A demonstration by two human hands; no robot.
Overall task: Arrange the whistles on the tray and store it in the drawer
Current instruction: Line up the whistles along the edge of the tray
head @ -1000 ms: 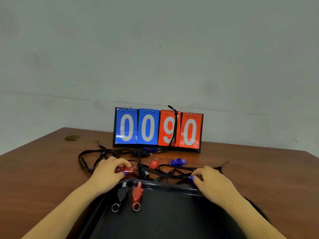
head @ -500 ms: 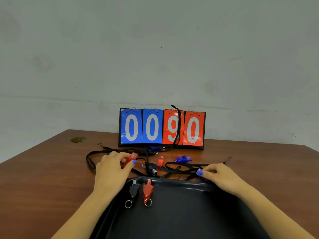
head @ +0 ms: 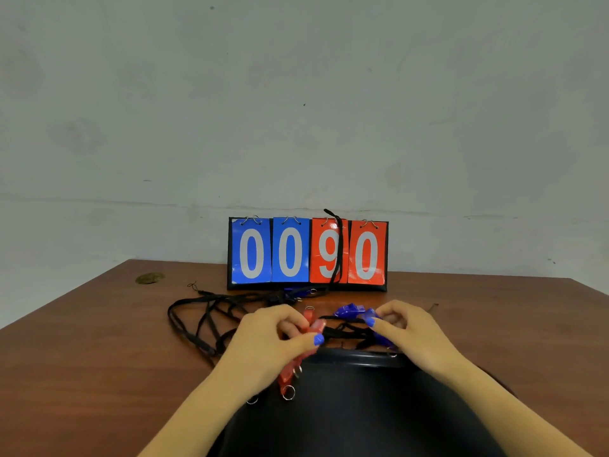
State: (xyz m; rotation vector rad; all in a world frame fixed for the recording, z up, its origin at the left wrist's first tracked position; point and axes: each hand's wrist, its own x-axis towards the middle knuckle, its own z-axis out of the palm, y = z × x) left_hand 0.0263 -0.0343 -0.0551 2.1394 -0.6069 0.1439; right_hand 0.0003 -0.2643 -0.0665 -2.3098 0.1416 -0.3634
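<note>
Head view: a red whistle (head: 317,325) is pinched in the curled fingers of the left hand (head: 267,341), just above the far rim of the black tray (head: 359,357). Beside it, the right hand (head: 410,334) pinches a blue whistle (head: 379,338). Another red whistle (head: 287,374) lies in the tray under the left hand. Black lanyards (head: 204,321) tangle on the table (head: 82,357) beyond both hands, before a scoreboard (head: 308,253).
</note>
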